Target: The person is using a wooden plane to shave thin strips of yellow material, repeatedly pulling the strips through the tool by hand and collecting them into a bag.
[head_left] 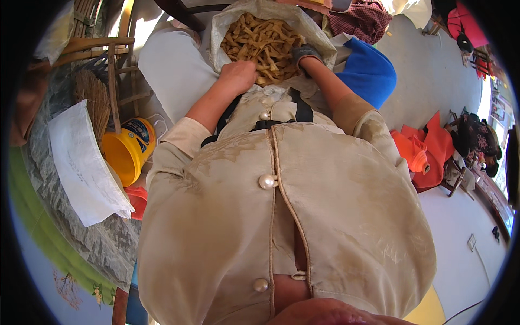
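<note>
A whitish woven sack (219, 30) stands with its mouth wide between my legs. It is filled with yellow-brown, knobbly dried pieces (262, 40) whose exact kind I cannot make out. Bare and curled closed, my left hand (239, 76) is at the near left of the sack's mouth, against the pieces. Its fingertips are hidden, so what they hold does not show. Across from it, my right hand (305, 54) wears a dark grey glove and lies at the right inner side of the sack, beside the pieces. Its fingers are mostly hidden.
A blue cloth (368, 70) lies right of the sack, with a checked dark red cloth (360, 21) behind. To the left are a yellow bucket (122, 162) on its side, a white sack (81, 162), a straw broom (91, 97) and wooden chair parts (112, 81). Orange-red plastic (433, 143) lies right.
</note>
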Tool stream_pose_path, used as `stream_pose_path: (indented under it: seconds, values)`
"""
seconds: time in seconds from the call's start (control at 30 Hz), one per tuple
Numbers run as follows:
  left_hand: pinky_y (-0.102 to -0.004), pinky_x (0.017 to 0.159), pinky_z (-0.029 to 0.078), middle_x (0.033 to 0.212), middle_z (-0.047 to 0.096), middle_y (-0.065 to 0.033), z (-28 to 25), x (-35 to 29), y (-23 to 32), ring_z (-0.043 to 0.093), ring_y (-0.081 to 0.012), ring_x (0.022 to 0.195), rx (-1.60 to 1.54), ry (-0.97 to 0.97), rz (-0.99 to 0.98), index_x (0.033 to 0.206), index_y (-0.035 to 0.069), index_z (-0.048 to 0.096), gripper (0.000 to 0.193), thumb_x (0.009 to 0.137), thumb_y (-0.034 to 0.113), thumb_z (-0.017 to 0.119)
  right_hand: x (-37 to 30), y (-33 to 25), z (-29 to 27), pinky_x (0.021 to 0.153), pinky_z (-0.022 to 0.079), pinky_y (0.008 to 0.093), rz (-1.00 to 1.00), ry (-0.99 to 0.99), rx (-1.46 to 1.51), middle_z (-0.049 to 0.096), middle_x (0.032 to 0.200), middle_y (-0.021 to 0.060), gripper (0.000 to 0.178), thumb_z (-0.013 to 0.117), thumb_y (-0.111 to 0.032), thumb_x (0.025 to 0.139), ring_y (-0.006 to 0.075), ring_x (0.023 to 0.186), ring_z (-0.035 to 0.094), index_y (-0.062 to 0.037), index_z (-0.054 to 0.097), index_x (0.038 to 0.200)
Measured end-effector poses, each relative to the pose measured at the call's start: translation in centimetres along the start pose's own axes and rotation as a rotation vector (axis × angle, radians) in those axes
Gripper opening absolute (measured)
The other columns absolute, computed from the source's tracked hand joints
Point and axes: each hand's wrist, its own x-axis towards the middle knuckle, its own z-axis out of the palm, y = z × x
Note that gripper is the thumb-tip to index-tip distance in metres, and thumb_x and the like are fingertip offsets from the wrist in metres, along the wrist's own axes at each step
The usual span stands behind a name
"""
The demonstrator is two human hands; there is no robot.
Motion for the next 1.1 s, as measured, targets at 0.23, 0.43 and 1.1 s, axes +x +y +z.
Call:
stream_pose_path:
  seconds: [0.23, 0.43, 1.1]
  values:
    - [-0.0425, 0.073, 0.046, 0.086, 0.063, -0.0167, -0.4, -0.4, 0.1, 0.059, -0.0343, 0.086, 0.004, -0.024, 0.04, 0.091, 0.006, 0.062, 0.025, 0.079, 0.026, 0.054, 1.9, 1.5, 0.3, 0.068, 0.048, 0.04, 0.164, -0.296, 0.573, 0.064, 0.094, 0.0154, 0.035, 0.047, -0.031, 0.082, 0.0355, 0.083, 0.061, -0.0103, 0.06, 0.106]
    - [-0.0412, 0.076, 0.046, 0.095, 0.061, -0.0155, 0.4, 1.1, -0.1, 0.058, -0.0318, 0.089, -0.327, 0.375, 0.019, 0.104, 0.007, 0.056, 0.026, 0.084, 0.021, 0.05, -0.9, -1.6, 0.9, 0.075, 0.046, 0.0415, -1.086, -0.1, -0.775, 0.062, 0.087, 0.0177, 0.028, 0.053, -0.023, 0.075, 0.036, 0.084, 0.058, -0.0131, 0.062, 0.1]
    - [-0.024, 0.054, 0.046, 0.065, 0.058, 0.0, -6.8, 1.0, 5.5, 0.058, -0.0086, 0.057, -0.731, 0.577, 0.392, 0.089, 0.004, 0.058, 0.015, 0.081, 0.017, 0.059, -12.7, -4.5, -15.6, 0.057, 0.044, 0.0316, -1.268, 0.056, 0.091, 0.06, 0.07, 0.0122, 0.028, 0.062, -0.028, 0.077, 0.0183, 0.063, 0.056, -0.0038, 0.064, 0.092]
